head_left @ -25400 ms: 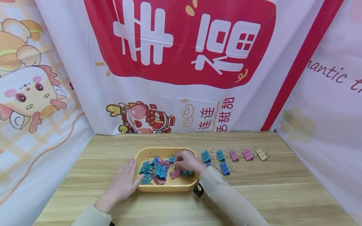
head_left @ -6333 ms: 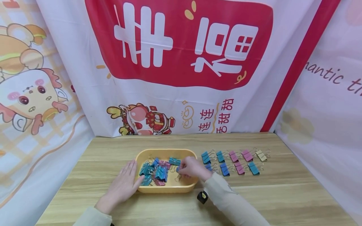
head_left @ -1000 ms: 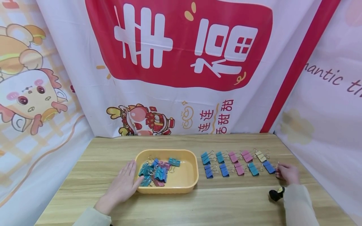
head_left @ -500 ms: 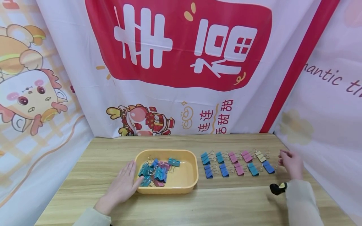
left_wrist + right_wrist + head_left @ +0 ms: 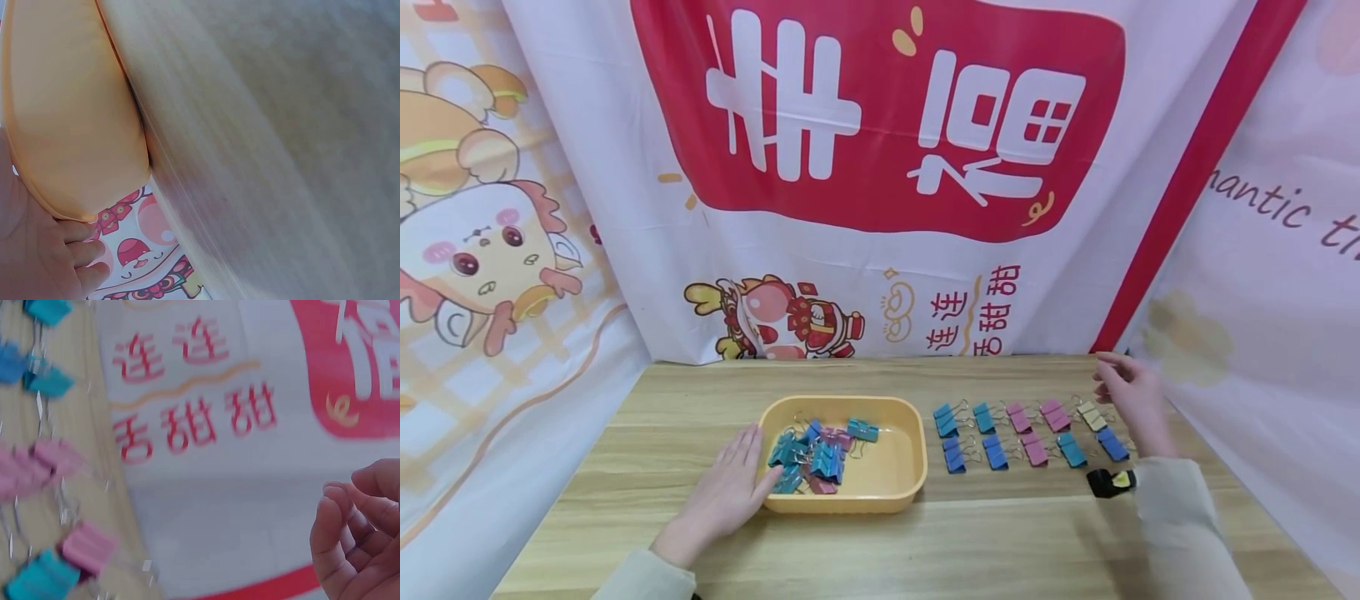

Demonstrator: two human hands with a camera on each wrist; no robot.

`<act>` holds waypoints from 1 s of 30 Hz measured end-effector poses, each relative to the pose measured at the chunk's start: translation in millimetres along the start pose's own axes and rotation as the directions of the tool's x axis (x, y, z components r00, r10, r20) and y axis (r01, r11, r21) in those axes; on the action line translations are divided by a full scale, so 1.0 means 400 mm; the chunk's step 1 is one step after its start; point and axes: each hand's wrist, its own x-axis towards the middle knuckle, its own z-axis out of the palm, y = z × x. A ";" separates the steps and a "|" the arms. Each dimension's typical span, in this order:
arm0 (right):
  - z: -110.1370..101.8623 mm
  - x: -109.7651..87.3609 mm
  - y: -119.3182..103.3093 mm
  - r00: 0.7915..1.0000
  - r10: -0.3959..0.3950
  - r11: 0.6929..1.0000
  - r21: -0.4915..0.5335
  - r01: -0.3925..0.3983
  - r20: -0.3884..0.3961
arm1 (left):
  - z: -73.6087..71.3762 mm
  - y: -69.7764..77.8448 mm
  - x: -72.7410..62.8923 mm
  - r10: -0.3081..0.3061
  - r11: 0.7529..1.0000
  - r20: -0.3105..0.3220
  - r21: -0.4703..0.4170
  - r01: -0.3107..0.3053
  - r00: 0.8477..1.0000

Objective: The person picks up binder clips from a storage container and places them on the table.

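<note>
My left hand (image 5: 726, 479) lies with straight fingers against the left rim of a yellow plastic tray (image 5: 891, 467); the left wrist view shows its fingers (image 5: 87, 253) by the tray's outer wall (image 5: 75, 112). Teal, blue and pink binder clips (image 5: 827, 460) are heaped in the tray's left half, and a teal clip (image 5: 862, 429) lies nearer its back wall. Raised above the table's right side, my right hand (image 5: 1131, 396) holds nothing, its fingers loosely bent. Just left of it are a pale yellow binder clip (image 5: 1091, 414) and a blue binder clip (image 5: 1112, 444).
Two rows of binder clips run right of the tray, including a pink clip (image 5: 1055, 414) at the back and a teal clip (image 5: 1072, 449) in front. A printed curtain (image 5: 1060, 292) hangs behind the wooden table (image 5: 985, 542), with cloth on both sides.
Pink, teal and blue clips have joined the front row since the oldest frame. My right hand has let go of the blue clip at the row's right end and moved up and left. My left hand stayed.
</note>
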 end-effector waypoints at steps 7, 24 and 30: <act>0.085 -0.008 -0.072 0.996 -0.046 0.996 -0.067 0.051 0.078 | -0.001 0.002 0.000 0.005 1.000 -0.006 -0.003 -0.005 1.000; 0.263 -0.051 -0.179 0.953 -0.128 0.992 0.050 0.118 0.276 | 0.000 0.002 -0.001 0.004 1.000 -0.011 0.007 -0.004 1.000; 0.321 -0.074 -0.207 0.922 -0.156 0.987 0.077 0.138 0.355 | 0.000 0.001 -0.001 0.013 1.000 -0.018 0.012 -0.013 1.000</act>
